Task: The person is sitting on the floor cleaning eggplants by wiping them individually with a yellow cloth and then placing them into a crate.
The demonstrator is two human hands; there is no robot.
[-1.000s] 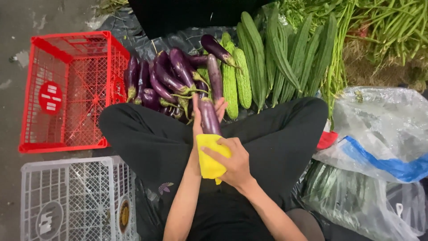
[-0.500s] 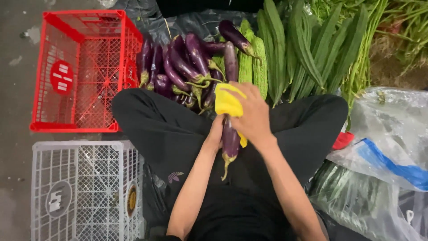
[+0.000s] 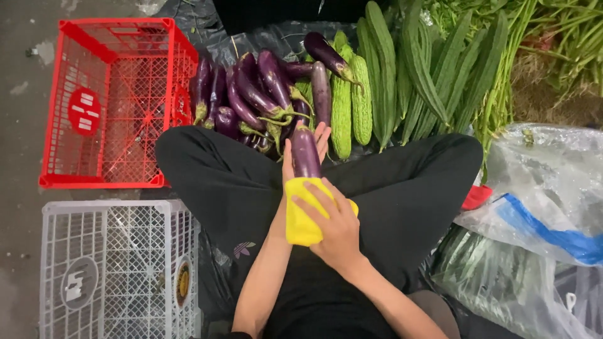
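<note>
Left hand: the left hand [image 3: 295,164] lies under a purple eggplant [image 3: 306,152] and holds it up over the lap. Its fingers [image 3: 323,135] are stretched out flat behind the eggplant, not curled round it.
Right hand: the right hand [image 3: 333,226] presses a yellow cloth [image 3: 299,216] around the lower end of the eggplant. Its fingers [image 3: 312,196] are spread over the cloth and grip it.
Eggplant: it points away from the person, its top end near the pile, its lower end hidden in the cloth.
Pile: more purple eggplants [image 3: 254,94] lie on a dark sheet just past the knees.
Green things: bumpy gourds [image 3: 352,103] and long ridged gourds [image 3: 414,69] lie right of the eggplants.
Crates: 1 red crate [image 3: 94,100] sits on the left, and 1 white crate [image 3: 107,270] is next to it, closer to the person.
Bags: clear plastic bags [image 3: 540,188] lie on the right.
</note>
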